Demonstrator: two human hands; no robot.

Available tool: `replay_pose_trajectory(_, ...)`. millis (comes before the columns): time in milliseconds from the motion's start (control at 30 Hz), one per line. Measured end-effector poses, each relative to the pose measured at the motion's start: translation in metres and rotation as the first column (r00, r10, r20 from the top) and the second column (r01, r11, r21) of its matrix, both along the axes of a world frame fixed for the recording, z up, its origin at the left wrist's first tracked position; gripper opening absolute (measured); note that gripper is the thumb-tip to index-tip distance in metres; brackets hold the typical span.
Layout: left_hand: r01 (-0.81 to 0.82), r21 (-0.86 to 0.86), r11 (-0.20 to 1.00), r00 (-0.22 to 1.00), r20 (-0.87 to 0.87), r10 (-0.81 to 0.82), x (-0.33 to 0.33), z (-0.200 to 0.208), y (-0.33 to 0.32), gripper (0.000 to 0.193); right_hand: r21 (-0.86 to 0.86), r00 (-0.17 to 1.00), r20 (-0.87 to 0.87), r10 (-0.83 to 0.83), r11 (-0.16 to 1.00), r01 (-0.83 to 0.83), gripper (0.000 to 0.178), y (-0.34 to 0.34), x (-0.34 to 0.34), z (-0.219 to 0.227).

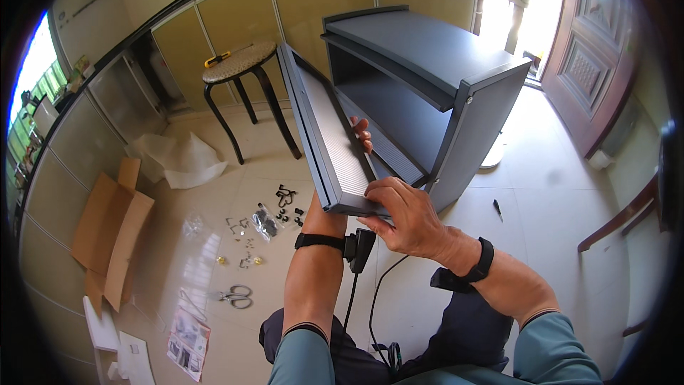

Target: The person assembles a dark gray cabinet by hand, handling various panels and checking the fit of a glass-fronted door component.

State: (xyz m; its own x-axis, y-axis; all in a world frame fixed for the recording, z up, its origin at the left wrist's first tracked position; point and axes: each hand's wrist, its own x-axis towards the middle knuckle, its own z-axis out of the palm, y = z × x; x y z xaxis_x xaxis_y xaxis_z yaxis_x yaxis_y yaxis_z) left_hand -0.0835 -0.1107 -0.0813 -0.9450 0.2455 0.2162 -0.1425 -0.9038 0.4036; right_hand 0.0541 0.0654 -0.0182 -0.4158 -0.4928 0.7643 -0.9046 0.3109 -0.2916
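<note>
A dark grey framed cabinet door (318,150) with a pale ribbed panel stands tilted in front of me, held in both hands. My left hand (361,135) reaches behind it; its fingertips curl around the frame's right edge, and the palm is hidden. At the frame's near lower corner my right hand (407,215) pinches the edge between thumb and fingers. Just behind the door stands a dark grey cabinet (427,43) with an open front. Another ribbed strip (399,160) shows low inside its opening.
Left on the tiled floor lie scissors (233,296), a bag of small parts (265,222), loose hardware, a printed leaflet (188,343) and an open carton (114,232). A stool (246,63) carries a yellow-black cutter (217,59). A black screwdriver-like tool (497,209) lies right. Cables hang from my wrists.
</note>
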Motion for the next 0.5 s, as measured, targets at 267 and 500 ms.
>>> replay_pose_trajectory(267,-0.123,0.014,0.992,0.989,-0.086,0.124,0.042,0.023,0.011,0.054,-0.013,0.947,0.296,0.122,0.992,-0.123,0.039,0.01,-0.009,-0.004)
replay_pose_trajectory(500,-0.153,0.033,0.988,0.986,-0.063,0.155,0.063,0.049,0.019,0.056,-0.02,0.977,0.163,0.138,0.99,-0.136,0.036,0.006,-0.01,-0.01)
